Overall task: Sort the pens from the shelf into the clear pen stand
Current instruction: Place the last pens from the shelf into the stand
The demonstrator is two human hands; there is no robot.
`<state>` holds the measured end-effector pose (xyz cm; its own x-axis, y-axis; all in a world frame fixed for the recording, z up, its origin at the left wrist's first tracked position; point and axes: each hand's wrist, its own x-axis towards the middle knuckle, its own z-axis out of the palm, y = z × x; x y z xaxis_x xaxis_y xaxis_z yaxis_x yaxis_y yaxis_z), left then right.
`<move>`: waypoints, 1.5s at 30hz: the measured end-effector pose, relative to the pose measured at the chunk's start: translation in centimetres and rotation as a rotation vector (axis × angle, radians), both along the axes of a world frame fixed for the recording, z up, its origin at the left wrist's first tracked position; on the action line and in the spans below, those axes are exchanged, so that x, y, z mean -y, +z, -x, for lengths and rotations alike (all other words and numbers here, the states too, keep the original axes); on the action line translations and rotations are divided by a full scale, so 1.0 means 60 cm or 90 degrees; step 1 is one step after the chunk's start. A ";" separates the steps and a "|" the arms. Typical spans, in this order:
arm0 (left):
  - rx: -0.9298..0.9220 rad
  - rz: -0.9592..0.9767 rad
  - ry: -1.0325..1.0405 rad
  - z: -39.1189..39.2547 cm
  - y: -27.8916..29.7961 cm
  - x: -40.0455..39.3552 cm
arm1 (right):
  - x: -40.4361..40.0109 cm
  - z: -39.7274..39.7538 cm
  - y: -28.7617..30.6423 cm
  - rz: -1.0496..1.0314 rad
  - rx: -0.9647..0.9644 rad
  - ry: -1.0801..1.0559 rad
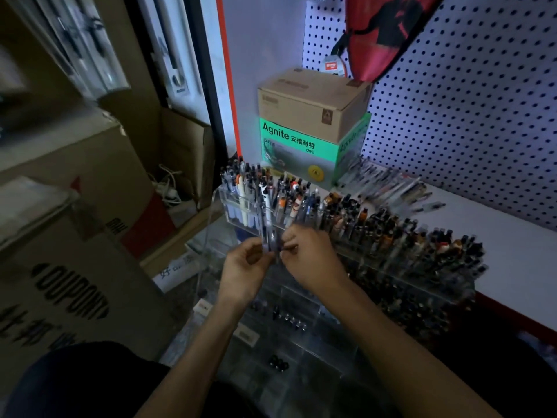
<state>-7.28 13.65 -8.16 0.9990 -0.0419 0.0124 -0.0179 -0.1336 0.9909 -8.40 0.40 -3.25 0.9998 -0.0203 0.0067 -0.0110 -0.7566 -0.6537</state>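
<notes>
both hands pinch pen (272, 239) before clear pen stand (391, 267)

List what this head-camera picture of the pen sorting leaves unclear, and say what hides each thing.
- Pens held between the left hand and right hand: motion blur; their number and colour cannot be told.
- Loose pens on the shelf: blurred, so no count.
- Lower tiers of the stand: dim, partly behind the forearms.
- Red bag: cut by the top edge.

stand (376, 268) sits at the shelf's (512, 251) front edge, pens (388, 184) lying behind it, boxes (310, 128) stacked in the back corner against the pegboard (470, 116).
</notes>
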 end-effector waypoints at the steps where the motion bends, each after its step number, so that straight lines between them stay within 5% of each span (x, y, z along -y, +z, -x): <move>1: -0.001 0.006 -0.006 0.000 -0.004 0.000 | 0.003 0.001 -0.002 0.003 -0.009 0.001; 8: 0.020 -0.033 -0.031 -0.004 -0.004 0.004 | 0.030 0.015 -0.004 -0.002 -0.022 0.006; 15: 0.038 0.087 0.003 -0.011 0.021 0.013 | 0.047 0.032 0.007 -0.012 -0.016 0.003; 28: 0.156 -0.055 0.001 0.020 0.050 0.010 | 0.123 0.083 0.079 -0.038 0.027 0.006; 36: 0.237 -0.126 -0.242 0.001 0.189 0.081 | 0.212 0.110 0.170 -0.157 0.119 -0.049; 45: 0.217 -0.338 -0.423 -0.101 0.266 0.260 | 0.370 0.059 0.187 -0.168 0.072 -0.204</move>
<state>-1.20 -1.97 7.79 0.7129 -0.6914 0.1170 -0.5342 -0.4274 0.7293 -11.95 -21.81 7.94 0.9361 -0.3449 0.0694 -0.1346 -0.5334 -0.8351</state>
